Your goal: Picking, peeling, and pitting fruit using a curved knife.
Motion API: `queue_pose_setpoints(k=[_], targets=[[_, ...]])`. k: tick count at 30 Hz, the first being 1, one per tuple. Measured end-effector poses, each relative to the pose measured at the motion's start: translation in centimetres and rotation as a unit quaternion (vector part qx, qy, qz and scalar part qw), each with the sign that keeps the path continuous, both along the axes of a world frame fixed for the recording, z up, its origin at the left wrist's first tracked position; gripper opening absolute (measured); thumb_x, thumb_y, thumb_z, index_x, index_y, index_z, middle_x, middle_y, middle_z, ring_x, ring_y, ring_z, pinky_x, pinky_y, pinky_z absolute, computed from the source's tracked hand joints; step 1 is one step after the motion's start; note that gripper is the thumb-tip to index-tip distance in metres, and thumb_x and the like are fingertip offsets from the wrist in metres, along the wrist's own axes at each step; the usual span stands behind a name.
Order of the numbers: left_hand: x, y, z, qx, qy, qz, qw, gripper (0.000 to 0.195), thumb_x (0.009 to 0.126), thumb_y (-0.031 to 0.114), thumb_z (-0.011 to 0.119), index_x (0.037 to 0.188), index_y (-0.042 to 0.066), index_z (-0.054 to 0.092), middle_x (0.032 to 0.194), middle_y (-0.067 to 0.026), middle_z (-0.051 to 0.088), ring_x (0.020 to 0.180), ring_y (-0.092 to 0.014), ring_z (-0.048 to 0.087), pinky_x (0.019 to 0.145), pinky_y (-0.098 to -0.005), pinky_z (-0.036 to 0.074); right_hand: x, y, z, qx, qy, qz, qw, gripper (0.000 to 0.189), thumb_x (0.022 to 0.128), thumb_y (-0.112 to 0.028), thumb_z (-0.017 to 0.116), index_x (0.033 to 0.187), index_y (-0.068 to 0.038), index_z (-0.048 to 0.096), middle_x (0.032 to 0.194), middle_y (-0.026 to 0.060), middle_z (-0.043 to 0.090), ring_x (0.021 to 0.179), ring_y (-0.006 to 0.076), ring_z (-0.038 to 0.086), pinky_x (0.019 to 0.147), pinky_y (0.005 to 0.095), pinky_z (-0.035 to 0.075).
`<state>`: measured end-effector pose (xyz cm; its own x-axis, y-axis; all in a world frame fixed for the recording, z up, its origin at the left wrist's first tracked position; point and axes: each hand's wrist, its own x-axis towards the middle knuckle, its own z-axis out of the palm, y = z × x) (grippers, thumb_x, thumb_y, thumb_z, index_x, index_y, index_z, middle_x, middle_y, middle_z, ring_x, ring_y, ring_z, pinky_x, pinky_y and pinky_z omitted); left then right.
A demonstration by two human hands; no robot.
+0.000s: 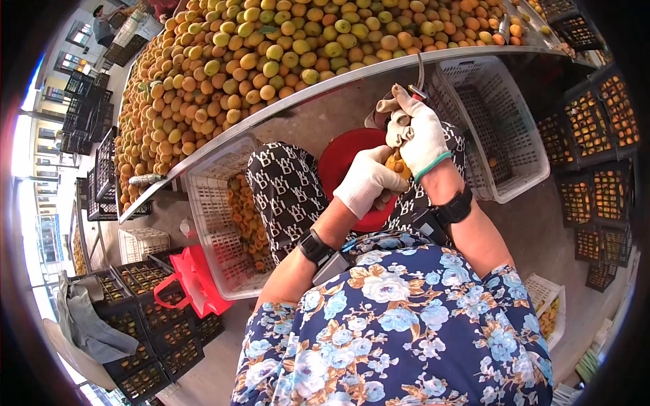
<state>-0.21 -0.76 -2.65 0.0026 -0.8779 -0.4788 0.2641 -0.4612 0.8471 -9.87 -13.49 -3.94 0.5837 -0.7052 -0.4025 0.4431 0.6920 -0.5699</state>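
Note:
My left hand (369,180), in a white knit glove, grips an opened orange-yellow apricot (398,166) over my lap. My right hand (417,129), in a white glove with a green cuff, is directly above and touches the fruit; its fingers are curled, and a small metal tool (417,92) with a red part shows by its fingertips. Whether that hand holds the tool is unclear. Below my hands a red basin (339,152) stands between my knees. Whole apricots (259,66) are heaped on the metal-edged table (304,97) in front.
At my left a white plastic crate (213,233) holds halved apricots (246,218), with a red bag (199,284) beside it. At my right stands another white crate (523,132) with little fruit. Stacked black crates (589,127) of fruit stand farther right. Another person (103,28) is at the far upper left.

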Motion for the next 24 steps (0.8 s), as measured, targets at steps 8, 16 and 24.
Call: queue_pose_setpoints(k=[8,16,24], targets=[[1.2,0.6,-1.2,-0.007,0.13,0.018,0.991,0.048,0.072,0.0,0.072,0.119,-0.001,0.061,0.075,-0.0058,0.06,0.044,-0.013,0.049,0.04,-0.028,0.036,0.2,0.3,-0.3,-0.011,-0.103,0.039,0.994,0.038,0.1,-0.034,0.068,0.096,0.004,0.07,0.051,-0.0071,0.036,0.04,0.005,0.033,0.043,0.0244,0.028],[2.0,1.0,-1.6,-0.01,0.201,0.009,0.979,0.034,0.072,0.0,0.07,0.104,0.001,0.06,0.069,-0.0054,0.054,0.043,-0.015,0.047,0.039,-0.0287,0.034,0.4,1.4,0.8,-0.062,-0.182,0.078,0.978,0.043,0.106,-0.035,0.058,0.095,0.005,0.071,0.054,-0.0098,0.036,0.041,0.0028,0.034,0.044,0.0227,0.03],[3.3,0.5,-0.1,0.017,0.044,0.006,0.999,0.033,0.07,-0.001,0.073,0.102,0.006,0.068,0.069,-0.001,0.062,0.044,-0.009,0.05,0.04,-0.0247,0.038,0.8,1.7,0.2,-0.093,-0.244,0.089,0.961,0.042,0.107,-0.031,0.054,0.099,0.008,0.069,0.057,-0.0064,0.043,0.044,0.0046,0.039,0.046,0.0235,0.034]])
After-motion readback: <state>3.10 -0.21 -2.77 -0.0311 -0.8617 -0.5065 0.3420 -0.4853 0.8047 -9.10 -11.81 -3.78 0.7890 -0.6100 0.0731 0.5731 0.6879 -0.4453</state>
